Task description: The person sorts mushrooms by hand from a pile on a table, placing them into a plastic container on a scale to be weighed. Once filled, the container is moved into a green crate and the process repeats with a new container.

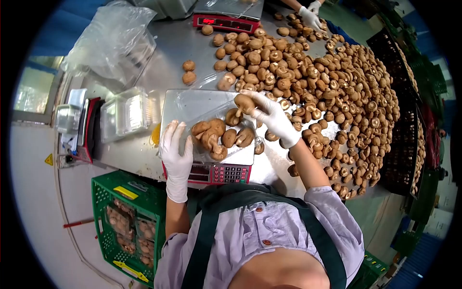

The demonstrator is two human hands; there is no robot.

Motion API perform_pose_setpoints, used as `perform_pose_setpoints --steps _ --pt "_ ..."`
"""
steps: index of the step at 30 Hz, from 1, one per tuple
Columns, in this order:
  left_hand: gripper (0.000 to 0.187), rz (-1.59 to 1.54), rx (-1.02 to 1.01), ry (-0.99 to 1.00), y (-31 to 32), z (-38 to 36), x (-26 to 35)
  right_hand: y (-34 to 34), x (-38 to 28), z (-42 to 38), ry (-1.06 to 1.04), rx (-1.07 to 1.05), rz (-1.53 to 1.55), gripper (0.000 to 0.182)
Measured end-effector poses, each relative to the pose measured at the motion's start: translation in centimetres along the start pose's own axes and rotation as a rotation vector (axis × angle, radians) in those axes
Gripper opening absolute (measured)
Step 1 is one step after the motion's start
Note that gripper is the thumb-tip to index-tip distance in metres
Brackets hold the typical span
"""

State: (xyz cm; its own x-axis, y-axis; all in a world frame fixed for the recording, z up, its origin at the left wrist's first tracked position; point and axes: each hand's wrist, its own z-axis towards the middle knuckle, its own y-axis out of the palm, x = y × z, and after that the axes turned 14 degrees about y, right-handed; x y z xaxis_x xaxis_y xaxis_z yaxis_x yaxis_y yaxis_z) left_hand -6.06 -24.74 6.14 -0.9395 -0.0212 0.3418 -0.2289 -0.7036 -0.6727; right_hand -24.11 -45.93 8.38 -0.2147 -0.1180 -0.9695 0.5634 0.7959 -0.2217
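My right hand [275, 120], in a white glove, pinches a brown mushroom [244, 103] over the scale's plate. Below it, several mushrooms [210, 132] lie in a clear plastic tray [237, 158] on the digital scale [183, 102]. My left hand [176, 156], also gloved, is at the plate's left edge beside the tray, its fingers apart with nothing in them. The scale's keypad [232, 174] faces me, and its display is partly in shadow.
A large heap of mushrooms [337, 91] covers the table's right side. Stacked clear trays [127, 113] and a plastic bag [108, 38] are at left. A green crate [108, 192] holds packed trays below. Another person's gloved hand [310, 18] reaches in behind a second scale [226, 23].
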Motion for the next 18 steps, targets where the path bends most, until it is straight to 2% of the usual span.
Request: perform_pose_setpoints --steps 1,2,3,5,6,9,11,13,15,18 --pt "0.037 -0.002 0.007 -0.018 -0.2 -0.2 -0.2 1.0 -0.2 -0.4 -0.208 0.090 -0.243 0.043" --pt "0.037 -0.017 0.025 -0.049 -0.5 -0.4 -0.3 1.7 -0.5 -0.4 -0.323 0.106 -0.580 0.046" --pt "0.037 -0.010 0.026 -0.055 -0.7 -0.5 -0.4 2.5 -1.3 -1.1 -0.270 0.024 -0.779 0.047" --pt "0.037 -0.005 0.028 -0.104 -1.2 -0.9 -0.7 3.3 0.1 -1.7 -0.349 0.043 -0.862 0.048" --pt "0.038 -0.011 0.027 -0.148 -1.7 -1.0 -0.8 3.3 0.4 -1.5 -0.308 0.052 -0.727 0.048" --pt "0.039 -0.041 0.086 -0.259 -2.7 -1.7 -2.3 1.5 0.3 -2.0 -0.238 0.297 -0.521 0.042" --pt "0.039 -0.052 0.089 -0.289 -3.1 -1.9 -3.3 0.1 0.5 -2.7 0.009 0.294 -0.268 0.036" --pt "0.040 -0.429 0.225 -0.638 -3.1 -2.1 -4.4 -0.4 0.4 -3.5 0.120 0.358 -0.167 0.032" --pt "0.043 -0.576 0.242 -0.760 -3.3 -1.4 -4.9 -0.9 1.2 -3.8 0.140 0.372 -0.174 0.031" --pt "0.046 -0.658 0.271 -0.838 -3.2 -0.5 -5.5 -0.8 0.7 -4.7 0.220 0.365 -0.079 0.030"
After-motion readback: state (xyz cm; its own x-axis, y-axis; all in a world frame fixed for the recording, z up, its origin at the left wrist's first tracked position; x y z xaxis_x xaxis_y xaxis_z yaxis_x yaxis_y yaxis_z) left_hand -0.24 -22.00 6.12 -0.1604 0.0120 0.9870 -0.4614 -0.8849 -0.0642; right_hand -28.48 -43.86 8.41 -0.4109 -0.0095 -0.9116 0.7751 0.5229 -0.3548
